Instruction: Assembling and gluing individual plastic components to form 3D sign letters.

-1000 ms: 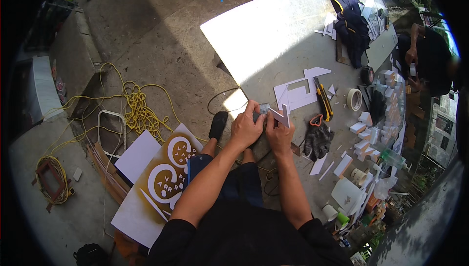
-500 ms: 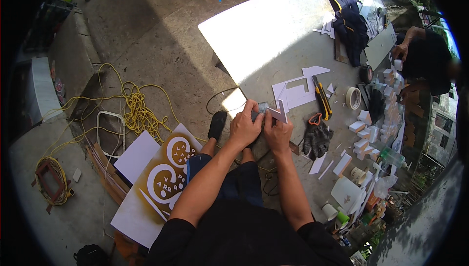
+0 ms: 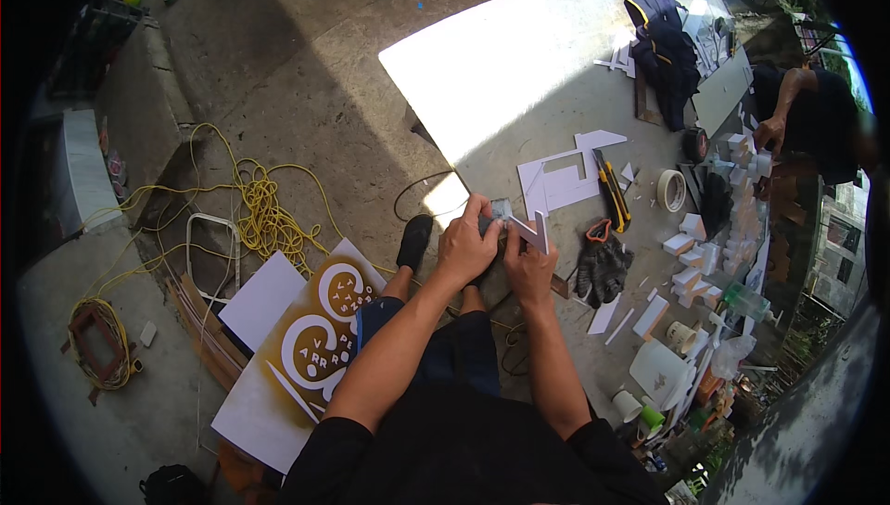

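Concrete floor carries a sunlit white sheet, yellow cord, gloves and a yellow knife, while the left hand and right hand both grip a white foam letter just above the knees.

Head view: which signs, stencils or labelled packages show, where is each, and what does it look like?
Stencil board: on the ground left of the person's legs, white sheet sprayed gold-brown, white curls and small letters.
White cut-out sheet: on the ground ahead of the hands, angular holes.
Bottles: far right, labels too small to tell.
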The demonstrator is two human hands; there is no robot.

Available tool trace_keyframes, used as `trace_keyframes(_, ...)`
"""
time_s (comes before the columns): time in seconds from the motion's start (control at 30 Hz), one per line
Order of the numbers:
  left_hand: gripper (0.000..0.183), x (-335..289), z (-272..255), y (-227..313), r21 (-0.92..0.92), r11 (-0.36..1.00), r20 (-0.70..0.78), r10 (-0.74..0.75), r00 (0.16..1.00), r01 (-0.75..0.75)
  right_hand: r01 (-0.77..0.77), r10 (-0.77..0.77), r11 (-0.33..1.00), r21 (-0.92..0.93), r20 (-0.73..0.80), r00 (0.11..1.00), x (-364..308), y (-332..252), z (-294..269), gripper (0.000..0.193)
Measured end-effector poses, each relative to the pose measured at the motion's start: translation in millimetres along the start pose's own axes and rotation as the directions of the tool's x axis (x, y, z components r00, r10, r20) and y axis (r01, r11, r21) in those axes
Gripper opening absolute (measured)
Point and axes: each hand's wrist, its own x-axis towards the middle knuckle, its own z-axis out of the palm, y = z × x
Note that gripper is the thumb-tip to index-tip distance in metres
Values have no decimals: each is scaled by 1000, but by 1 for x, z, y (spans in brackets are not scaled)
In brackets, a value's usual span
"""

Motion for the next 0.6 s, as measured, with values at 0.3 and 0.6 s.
trace_keyframes(0.3, 28, 0, 2, -4, -10, 1000, -26, 11, 1000, -12, -25, 25, 1000, -15, 17, 1000, 0, 0, 1, 10)
trace_keyframes(0.6, 26, 0, 2, -2, -7, 1000, -27, 11, 1000, -12, -36, 37, 999, -4, 21, 999, 2, 0, 0, 11)
